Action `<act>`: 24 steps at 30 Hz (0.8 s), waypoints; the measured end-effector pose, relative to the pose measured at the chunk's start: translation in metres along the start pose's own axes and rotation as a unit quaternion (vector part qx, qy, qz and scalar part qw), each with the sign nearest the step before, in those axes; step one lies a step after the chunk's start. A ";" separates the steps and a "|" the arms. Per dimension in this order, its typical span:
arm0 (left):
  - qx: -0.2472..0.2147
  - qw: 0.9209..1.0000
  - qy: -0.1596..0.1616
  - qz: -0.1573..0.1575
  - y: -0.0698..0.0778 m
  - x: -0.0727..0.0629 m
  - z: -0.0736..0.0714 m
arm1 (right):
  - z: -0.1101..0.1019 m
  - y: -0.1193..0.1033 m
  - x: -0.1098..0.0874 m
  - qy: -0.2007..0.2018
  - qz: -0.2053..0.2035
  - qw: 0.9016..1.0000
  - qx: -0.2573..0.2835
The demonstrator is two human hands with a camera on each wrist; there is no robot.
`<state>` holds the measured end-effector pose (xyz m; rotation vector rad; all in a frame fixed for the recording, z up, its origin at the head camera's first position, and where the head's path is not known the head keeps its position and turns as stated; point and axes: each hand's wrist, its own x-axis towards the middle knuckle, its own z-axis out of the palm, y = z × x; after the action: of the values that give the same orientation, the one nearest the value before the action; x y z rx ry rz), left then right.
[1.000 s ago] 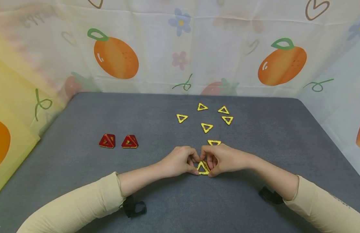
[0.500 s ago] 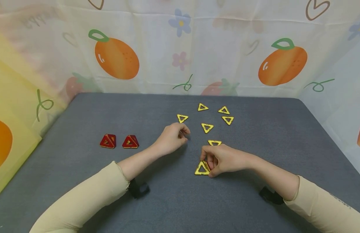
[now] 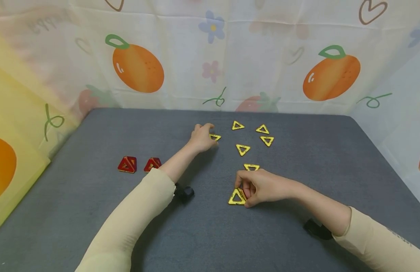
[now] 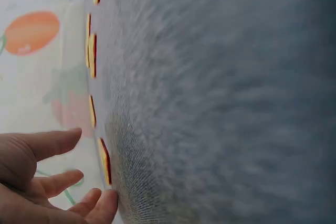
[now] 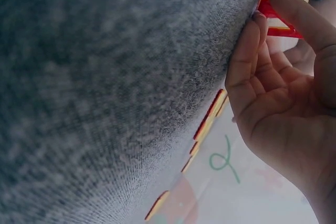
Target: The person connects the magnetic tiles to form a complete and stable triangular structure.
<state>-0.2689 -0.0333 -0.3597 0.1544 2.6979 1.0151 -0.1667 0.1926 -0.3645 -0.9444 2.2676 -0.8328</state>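
My left hand [image 3: 201,138] reaches to the far side of the table with its fingers spread around a yellow triangular magnetic tile [image 3: 215,137]. In the left wrist view the thumb and fingers stand apart on either side of that tile [image 4: 104,162]. Nearer the front, my right hand [image 3: 264,187] pinches the edge of a small structure of triangular magnetic tiles [image 3: 236,203], its yellow face toward the head camera. The right wrist view shows a red side of this structure [image 5: 283,31] between thumb and fingers; the palm side hides part of it.
Several more yellow triangular tiles [image 3: 243,150] lie flat beyond the right hand, one tile [image 3: 252,166] close behind its knuckles. To the left stand two red tile pyramids [image 3: 127,164], one partly covered by the left forearm. A printed curtain [image 3: 182,56] hangs behind the grey table [image 3: 308,151].
My left hand has let go of the tile structure and moved forward and left to the far yellow tile. The right hand keeps its pinch on the structure, hardly moving.
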 end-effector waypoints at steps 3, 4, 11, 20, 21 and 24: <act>-0.010 1.000 0.000 -0.014 -0.002 0.007 -0.003 | 0.000 0.000 0.000 0.000 -0.001 1.000 0.000; -0.013 1.000 0.001 -0.016 -0.003 0.009 -0.004 | 0.000 0.000 0.000 0.000 -0.001 1.000 0.000; -0.008 1.000 0.009 -0.026 -0.008 0.015 -0.004 | 0.000 0.000 -0.001 0.001 -0.001 1.000 -0.002; 0.022 1.000 0.017 -0.005 -0.010 0.016 -0.003 | 0.000 0.001 -0.001 0.000 -0.001 1.000 0.000; 0.020 1.000 0.017 -0.005 -0.010 0.016 -0.003 | 0.000 0.001 -0.001 0.000 -0.001 1.000 0.000; 0.020 1.000 0.023 -0.003 -0.010 0.016 -0.002 | 0.000 0.001 -0.001 0.001 -0.002 1.000 -0.002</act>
<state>-0.2847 -0.0392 -0.3683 0.1302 2.7594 0.9761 -0.1663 0.1941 -0.3645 -0.9499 2.2707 -0.8317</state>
